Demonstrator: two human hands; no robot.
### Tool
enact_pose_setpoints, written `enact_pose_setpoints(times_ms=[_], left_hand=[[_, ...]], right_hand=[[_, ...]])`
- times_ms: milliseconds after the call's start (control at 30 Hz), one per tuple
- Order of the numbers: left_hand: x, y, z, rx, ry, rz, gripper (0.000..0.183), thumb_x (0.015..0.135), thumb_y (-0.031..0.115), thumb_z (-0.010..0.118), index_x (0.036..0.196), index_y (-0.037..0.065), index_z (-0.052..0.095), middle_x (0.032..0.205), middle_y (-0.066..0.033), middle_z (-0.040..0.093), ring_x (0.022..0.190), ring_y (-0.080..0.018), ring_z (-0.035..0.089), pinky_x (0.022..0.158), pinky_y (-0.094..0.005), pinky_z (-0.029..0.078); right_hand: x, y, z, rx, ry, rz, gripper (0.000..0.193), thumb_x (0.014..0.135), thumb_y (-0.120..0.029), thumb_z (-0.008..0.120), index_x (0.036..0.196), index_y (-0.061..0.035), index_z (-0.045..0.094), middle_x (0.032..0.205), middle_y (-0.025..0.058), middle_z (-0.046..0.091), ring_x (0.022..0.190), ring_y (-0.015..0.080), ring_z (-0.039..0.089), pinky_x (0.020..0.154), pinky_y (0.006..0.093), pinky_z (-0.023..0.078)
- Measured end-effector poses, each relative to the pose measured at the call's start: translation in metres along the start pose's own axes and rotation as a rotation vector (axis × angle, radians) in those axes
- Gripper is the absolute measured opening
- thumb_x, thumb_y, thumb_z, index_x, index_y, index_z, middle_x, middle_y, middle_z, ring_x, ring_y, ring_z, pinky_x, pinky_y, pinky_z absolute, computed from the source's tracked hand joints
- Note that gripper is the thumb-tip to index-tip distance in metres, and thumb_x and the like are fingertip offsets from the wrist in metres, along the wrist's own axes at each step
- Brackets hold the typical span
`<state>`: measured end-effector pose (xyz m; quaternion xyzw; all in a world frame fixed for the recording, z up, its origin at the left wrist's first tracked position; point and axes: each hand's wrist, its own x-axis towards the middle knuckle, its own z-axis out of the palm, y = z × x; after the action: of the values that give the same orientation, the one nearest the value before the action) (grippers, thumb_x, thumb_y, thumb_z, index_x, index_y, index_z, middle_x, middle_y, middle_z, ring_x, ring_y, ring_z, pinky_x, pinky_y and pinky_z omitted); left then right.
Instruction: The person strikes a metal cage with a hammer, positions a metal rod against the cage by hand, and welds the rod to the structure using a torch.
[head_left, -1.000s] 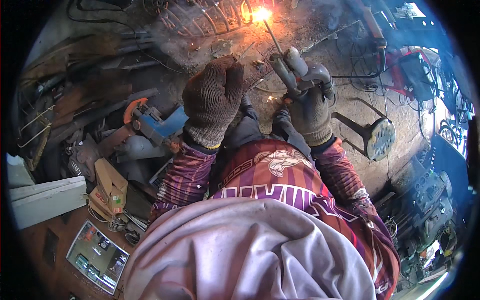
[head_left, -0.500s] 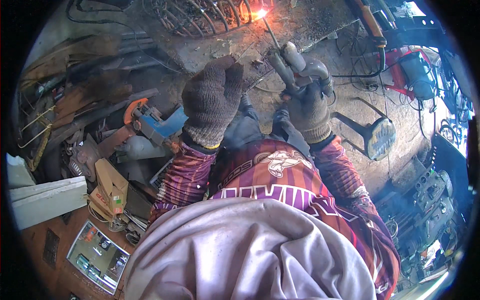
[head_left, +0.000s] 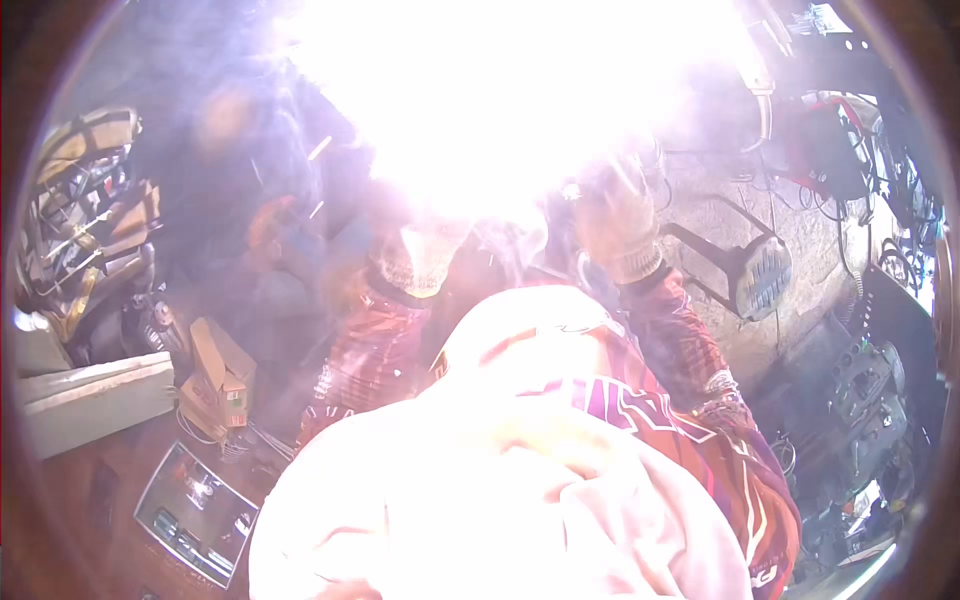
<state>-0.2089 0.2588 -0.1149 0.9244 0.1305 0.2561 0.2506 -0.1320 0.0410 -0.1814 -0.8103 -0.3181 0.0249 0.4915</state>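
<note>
A white welding glare (head_left: 520, 90) covers the upper middle of the head view, hiding the metal piece with its curved bars. My right hand (head_left: 617, 230), in a knitted work glove, reaches up to the glare's lower right edge. Half a second ago it was closed round a grey tubular welding electrode holder with a rod in it; the light now washes out the holder and fingertips. My left hand (head_left: 415, 258), gloved too, is raised at the glare's lower left edge. Only its cuff and lower palm show, so its fingers cannot be read.
A metal stool (head_left: 760, 272) stands right of my right forearm, with a red-framed machine (head_left: 840, 140) and cables beyond. Greasy machine parts (head_left: 865, 400) lie lower right. On the left are a cardboard box (head_left: 220, 375), a pale slab (head_left: 95, 390) and scrap metal (head_left: 90, 240).
The small orange glow at the rod's tip has flared into a huge white glare with bright streaks, bleaching the work and both hands' fingers. My forearms stay in nearly the same place.
</note>
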Motion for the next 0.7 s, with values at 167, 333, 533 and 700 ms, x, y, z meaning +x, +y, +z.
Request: enact_pose_setpoints(times_ms=[167,333,533,700], left_hand=[[-0.002,0.0,0.0,-0.003,-0.023,-0.022,0.016,0.092,0.024,0.07,0.094,0.008,0.067,0.083,-0.013,0.07,0.071,-0.0312,0.069,0.063,-0.0392,0.054],[-0.002,-0.004,0.006,-0.028,-0.046,-0.036,0.016,0.092,0.024,0.07,0.093,0.008,0.067,0.08,-0.0125,0.069,0.068,-0.0309,0.068,0.061,-0.0392,0.053],[0.001,-0.004,0.004,-0.108,0.052,0.022,0.014,0.09,0.021,0.073,0.092,0.008,0.067,0.079,-0.0123,0.07,0.069,-0.0299,0.07,0.061,-0.0376,0.055],[0.0,-0.003,0.005,-0.046,0.069,0.074,0.014,0.089,0.02,0.073,0.095,0.008,0.068,0.08,-0.0137,0.07,0.068,-0.0307,0.07,0.062,-0.038,0.055]], right_hand=[[0.014,-0.03,-0.018,-0.491,-0.061,-0.168,0.052,0.089,-0.022,0.069,0.132,0.0017,0.05,0.114,0.0134,0.055,0.104,0.0291,0.057,0.086,0.0366,0.048],[0.003,-0.003,-0.002,-0.052,0.079,-0.013,0.064,0.093,-0.036,0.069,0.139,0.0004,0.044,0.108,0.0084,0.055,0.103,0.0232,0.056,0.082,0.0316,0.05],[-0.008,0.006,-0.001,0.167,0.001,0.176,0.043,0.089,-0.025,0.067,0.128,-0.0085,0.059,0.117,0.0171,0.051,0.106,0.0315,0.056,0.084,0.042,0.049],[-0.003,0.007,-0.011,0.08,-0.141,0.122,0.075,0.096,-0.04,0.065,0.145,0.0033,0.028,0.114,0.0087,0.057,0.098,0.0171,0.06,0.083,0.0286,0.05]])
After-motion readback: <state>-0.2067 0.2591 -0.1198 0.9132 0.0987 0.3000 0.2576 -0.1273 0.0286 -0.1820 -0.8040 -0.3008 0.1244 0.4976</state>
